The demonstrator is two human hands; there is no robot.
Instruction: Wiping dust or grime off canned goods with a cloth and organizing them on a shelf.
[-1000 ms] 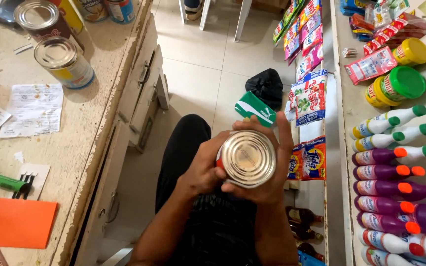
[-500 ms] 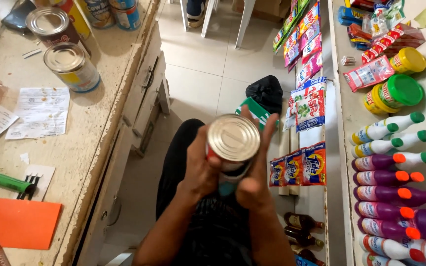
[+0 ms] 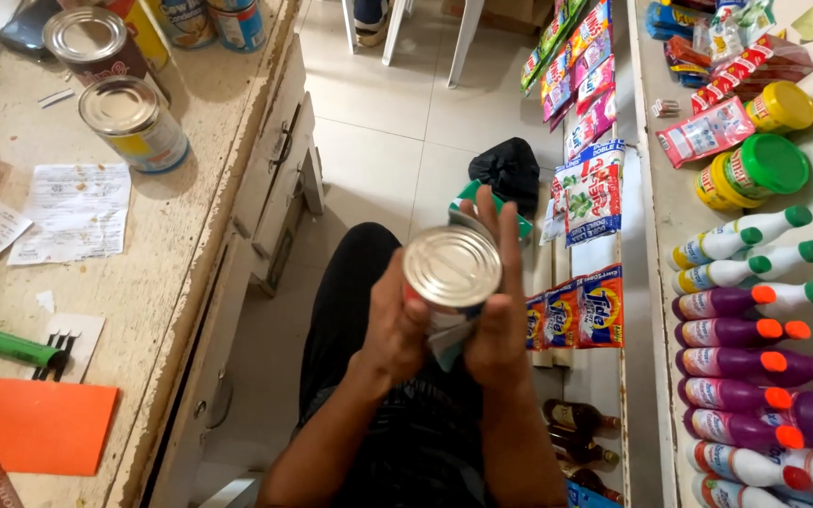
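Tin can point(image 3: 452, 268): at frame centre, upright, lid toward the camera, held above the lap.
Left hand point(image 3: 397, 325): at 9 o'clock of the can, fingers wrapped on its side.
Right hand point(image 3: 501, 310): at 3 o'clock, fingers curled round the wall.
Counter point(image 3: 190, 188): at 9 o'clock; two more tins point(image 3: 134, 122) stand on it.
Risk: the grip is on the smooth wall only, so the can could slip to the tiled floor point(image 3: 397, 122) if either hand loosens.

I was in a small grocery shop: shelf point(image 3: 656, 235) on my right w/ rows of cleaner bottles point(image 3: 736, 329) & jars, sachet strips point(image 3: 581, 85) hung off its front edge, worn counter point(image 3: 190, 188) on my left w/ tins point(image 3: 134, 122) at its far edge.
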